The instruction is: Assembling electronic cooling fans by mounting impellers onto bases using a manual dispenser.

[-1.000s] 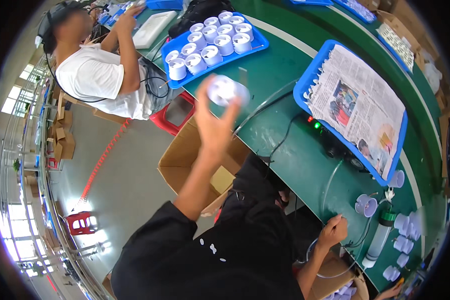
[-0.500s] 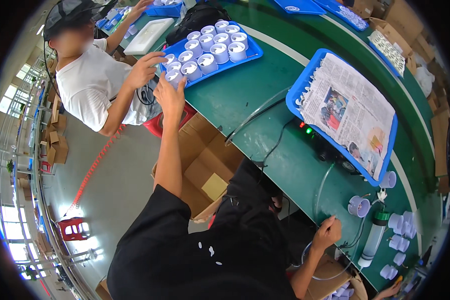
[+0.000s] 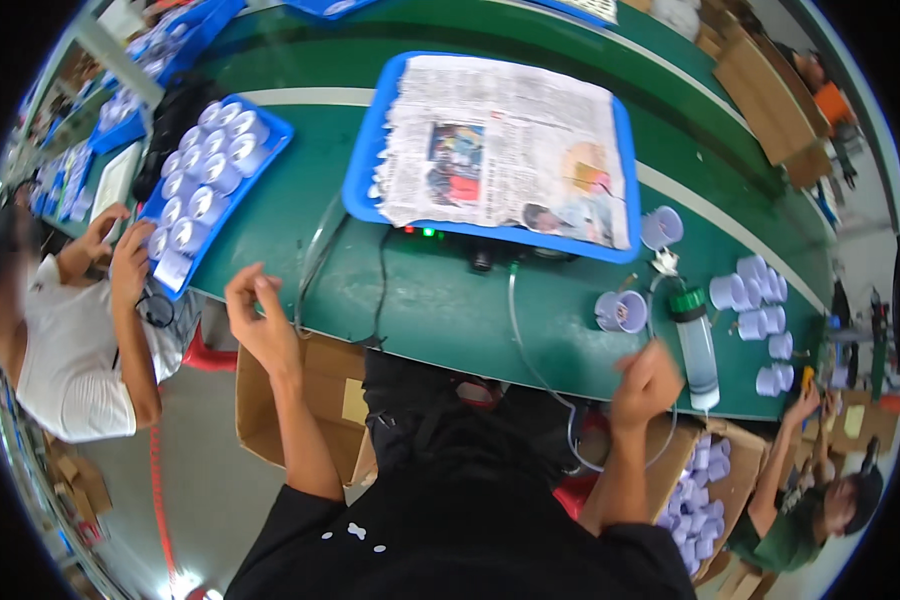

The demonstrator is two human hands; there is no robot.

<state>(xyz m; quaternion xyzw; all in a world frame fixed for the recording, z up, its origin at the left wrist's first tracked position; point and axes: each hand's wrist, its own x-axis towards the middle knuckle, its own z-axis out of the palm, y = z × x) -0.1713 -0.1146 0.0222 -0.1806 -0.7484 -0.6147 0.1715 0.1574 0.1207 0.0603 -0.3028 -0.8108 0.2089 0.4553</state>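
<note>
Hands (image 3: 647, 386) apart; cup (image 3: 622, 312) near right

Our left hand (image 3: 260, 312) is left of the frame's centre, its wrist nearly straight, the fingers parted and loosely bent, with their tips toward the top. Its bare forearm (image 3: 307, 435) rises from the lower left, leaning slightly to the left. Our right hand (image 3: 646, 387) is right of centre and somewhat lower, its fingers curled inward; blur hides how tightly. We have the right forearm (image 3: 622, 465) nearly upright at the lower right, the two hands well apart.
</note>
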